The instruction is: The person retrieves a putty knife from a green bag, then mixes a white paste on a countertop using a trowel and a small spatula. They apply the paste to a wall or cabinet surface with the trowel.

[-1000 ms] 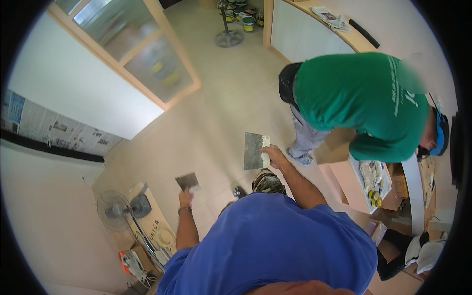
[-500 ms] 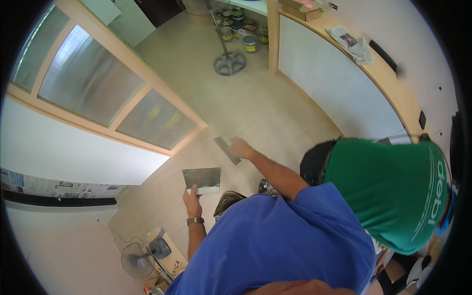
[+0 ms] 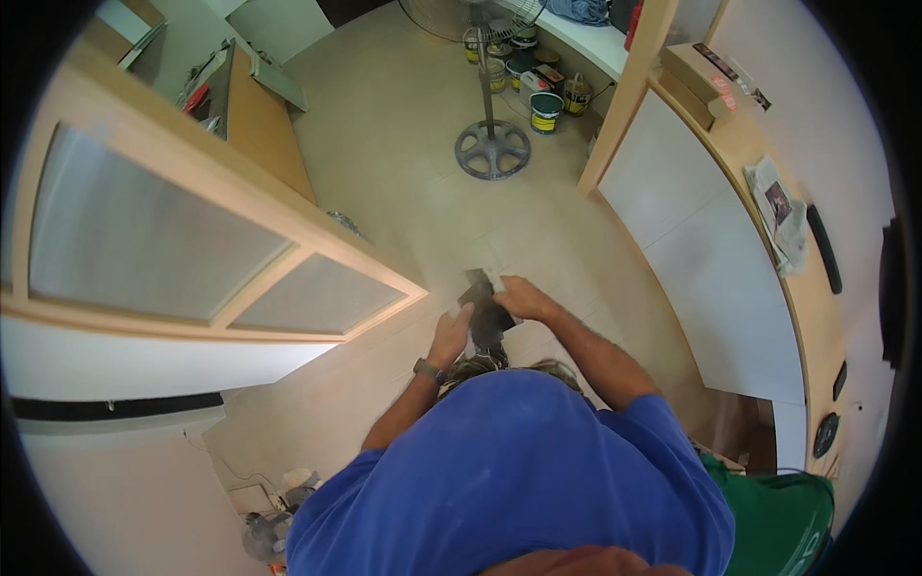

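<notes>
Two flat metal scrapers (image 3: pixel 489 306) overlap in front of my body, blurred by motion, so their edges are hard to tell apart. My left hand (image 3: pixel 450 333), with a watch on the wrist, grips one at its lower left side. My right hand (image 3: pixel 521 297) is closed on the other at the upper right. A pale smear shows near my right fingers. My legs and shoes are mostly hidden beneath the blades and my blue shirt.
A wood-framed glass partition (image 3: pixel 158 230) stands at left. A curved counter (image 3: pixel 730 278) holding a box and papers lines the right. Ahead are a fan stand (image 3: pixel 492 149) and several paint buckets (image 3: pixel 545 112). A co-worker's green shirt (image 3: pixel 768 514) shows at lower right.
My hands, earlier apart, have come together so the scrapers overlap. My view has swung toward the fan and buckets, leaving the co-worker in the lower right corner.
</notes>
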Demonstrator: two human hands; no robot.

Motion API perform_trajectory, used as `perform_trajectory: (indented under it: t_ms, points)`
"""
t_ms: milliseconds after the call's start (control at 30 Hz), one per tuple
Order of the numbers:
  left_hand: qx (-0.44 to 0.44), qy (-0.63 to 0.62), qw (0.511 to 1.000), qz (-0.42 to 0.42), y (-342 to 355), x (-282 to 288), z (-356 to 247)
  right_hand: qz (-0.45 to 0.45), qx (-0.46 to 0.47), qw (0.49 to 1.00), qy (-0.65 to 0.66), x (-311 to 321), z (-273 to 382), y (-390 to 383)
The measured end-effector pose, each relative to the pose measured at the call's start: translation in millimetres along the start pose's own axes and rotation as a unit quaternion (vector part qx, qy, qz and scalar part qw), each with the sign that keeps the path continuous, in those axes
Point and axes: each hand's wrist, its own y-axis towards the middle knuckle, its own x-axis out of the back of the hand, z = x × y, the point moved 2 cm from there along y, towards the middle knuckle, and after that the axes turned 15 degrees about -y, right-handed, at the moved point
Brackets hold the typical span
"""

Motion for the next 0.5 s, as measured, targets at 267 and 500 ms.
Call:
perform_trajectory:
  t_ms: [267,500]
  points:
    - [-0.03,0.106,0.994,0.008,225,-23,-51,-0.153,-0.143,0.977,-0.039,73,-43,170]
    - [-0.011,0.148,0.983,-0.104,363,29,-62,-0.073,-0.061,0.995,-0.009,110,-56,332]
